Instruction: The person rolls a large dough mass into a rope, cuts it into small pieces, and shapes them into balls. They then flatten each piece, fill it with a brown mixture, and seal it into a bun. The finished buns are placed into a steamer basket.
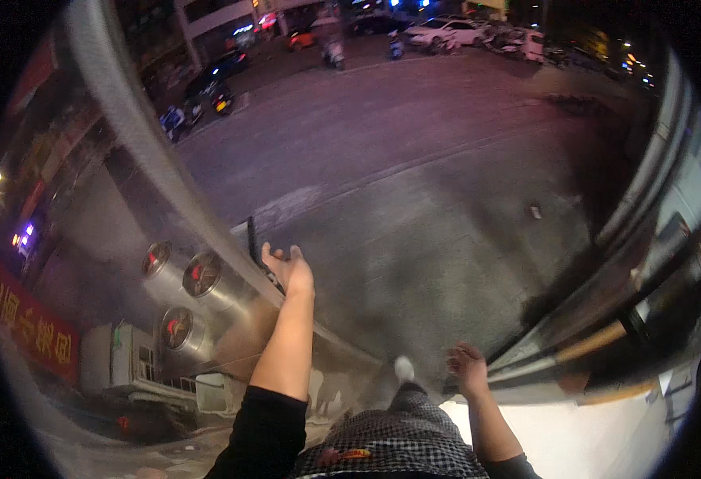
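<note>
Hanging loose: right hand (pixel 468 369), empty; left hand (pixel 289 271) part-spread beside dark bar (pixel 251 237), contact unclear; metal cylinders (pixel 207 279) leftward.

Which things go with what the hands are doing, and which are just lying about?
Seems part of it:
- dark bar, beside the left hand; touching unclear

Just about:
- three metal cylinders
- white car
- red sign
- small pale thing on the ground

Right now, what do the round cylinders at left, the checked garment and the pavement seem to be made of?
Cylinders: probably polished metal, perhaps stainless steel; their sides show bright, streaky highlights.
Checked garment: apparently woven cloth, matte; it drapes softly, though the fibre is unclear.
Pavement: possibly concrete, dull grey and without gloss; dim light leaves it open.
</note>
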The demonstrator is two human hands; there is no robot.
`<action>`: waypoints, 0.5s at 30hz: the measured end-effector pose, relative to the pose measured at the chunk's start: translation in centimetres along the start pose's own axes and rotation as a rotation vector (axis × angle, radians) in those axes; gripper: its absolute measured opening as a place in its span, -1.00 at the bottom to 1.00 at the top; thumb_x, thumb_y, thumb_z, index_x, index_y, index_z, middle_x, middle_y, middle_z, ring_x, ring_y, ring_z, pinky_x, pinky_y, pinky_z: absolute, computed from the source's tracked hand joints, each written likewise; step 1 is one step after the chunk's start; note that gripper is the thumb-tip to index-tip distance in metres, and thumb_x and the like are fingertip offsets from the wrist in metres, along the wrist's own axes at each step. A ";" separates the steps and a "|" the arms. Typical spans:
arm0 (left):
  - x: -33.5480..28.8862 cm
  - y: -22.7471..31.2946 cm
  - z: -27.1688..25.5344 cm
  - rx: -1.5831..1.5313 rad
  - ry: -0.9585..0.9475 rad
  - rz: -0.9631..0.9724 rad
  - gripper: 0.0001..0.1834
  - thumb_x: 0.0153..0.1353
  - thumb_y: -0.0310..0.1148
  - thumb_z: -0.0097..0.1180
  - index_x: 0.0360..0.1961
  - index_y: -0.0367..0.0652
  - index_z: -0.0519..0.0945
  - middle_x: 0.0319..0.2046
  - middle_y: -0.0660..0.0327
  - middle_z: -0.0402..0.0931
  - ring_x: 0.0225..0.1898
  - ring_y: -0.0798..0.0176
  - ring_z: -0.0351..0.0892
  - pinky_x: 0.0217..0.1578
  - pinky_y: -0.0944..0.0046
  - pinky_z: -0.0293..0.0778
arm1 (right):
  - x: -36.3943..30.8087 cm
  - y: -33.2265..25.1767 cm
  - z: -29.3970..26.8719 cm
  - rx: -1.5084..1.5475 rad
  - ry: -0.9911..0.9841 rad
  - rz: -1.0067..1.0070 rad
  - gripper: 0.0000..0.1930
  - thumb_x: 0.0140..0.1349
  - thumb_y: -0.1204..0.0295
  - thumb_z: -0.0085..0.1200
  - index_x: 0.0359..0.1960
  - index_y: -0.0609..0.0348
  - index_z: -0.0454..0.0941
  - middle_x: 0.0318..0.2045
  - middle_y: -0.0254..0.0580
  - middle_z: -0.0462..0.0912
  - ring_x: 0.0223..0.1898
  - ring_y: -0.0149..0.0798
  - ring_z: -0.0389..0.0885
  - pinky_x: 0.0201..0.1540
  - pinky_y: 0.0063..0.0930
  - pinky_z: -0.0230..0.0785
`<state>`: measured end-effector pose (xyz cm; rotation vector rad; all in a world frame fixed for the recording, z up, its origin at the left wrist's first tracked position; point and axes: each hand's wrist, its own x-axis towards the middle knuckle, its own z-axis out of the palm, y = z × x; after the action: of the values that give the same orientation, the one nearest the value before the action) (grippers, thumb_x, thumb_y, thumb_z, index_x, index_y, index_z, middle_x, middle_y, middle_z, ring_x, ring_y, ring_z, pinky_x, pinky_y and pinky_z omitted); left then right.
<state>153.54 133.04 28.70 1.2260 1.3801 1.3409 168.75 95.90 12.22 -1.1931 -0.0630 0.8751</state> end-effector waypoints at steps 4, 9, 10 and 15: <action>12.2 -2.9 -1.1 -0.203 0.243 0.064 -0.36 0.38 -0.45 0.08 0.40 -0.18 0.11 0.02 0.14 0.34 -0.01 0.18 0.40 0.09 0.17 0.37 | 8.8 -0.3 1.2 0.030 0.115 0.087 -0.73 0.33 0.46 0.10 0.04 0.20 0.48 -0.21 -0.08 0.68 -0.39 -0.26 0.61 -0.33 -0.43 0.44; 26.5 -6.5 -9.9 0.411 0.805 -0.083 -0.53 0.27 -0.26 0.24 0.16 -0.20 0.51 -0.01 -0.20 0.51 0.00 -0.17 0.57 0.09 -0.04 0.48 | 21.7 -4.4 7.3 -0.139 0.096 0.107 -0.76 0.32 0.44 0.09 -0.01 0.20 0.49 -0.31 -0.17 0.68 -0.42 -0.33 0.59 -0.41 -0.53 0.35; 28.4 -7.0 -11.8 0.756 0.752 -0.213 -0.51 0.24 -0.13 0.25 0.12 -0.15 0.55 0.04 -0.14 0.49 0.09 -0.19 0.52 0.08 -0.08 0.49 | 24.2 -5.5 9.2 -0.185 0.063 0.109 -0.77 0.32 0.44 0.09 -0.02 0.19 0.50 -0.31 -0.16 0.68 -0.44 -0.33 0.58 -0.41 -0.53 0.35; 33.2 -8.6 -17.0 1.286 0.557 -0.468 -0.49 0.23 -0.03 0.23 0.18 0.08 0.55 0.24 0.12 0.41 0.31 -0.10 0.34 0.18 -0.12 0.41 | 35.9 -9.9 20.8 -0.383 -0.199 0.132 -0.76 0.33 0.45 0.05 0.01 0.13 0.51 -0.24 -0.15 0.67 -0.42 -0.34 0.56 -0.37 -0.51 0.35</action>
<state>130.22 163.05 23.61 1.1101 2.9273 0.3404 188.80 133.49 14.88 -1.4736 -0.3283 1.1304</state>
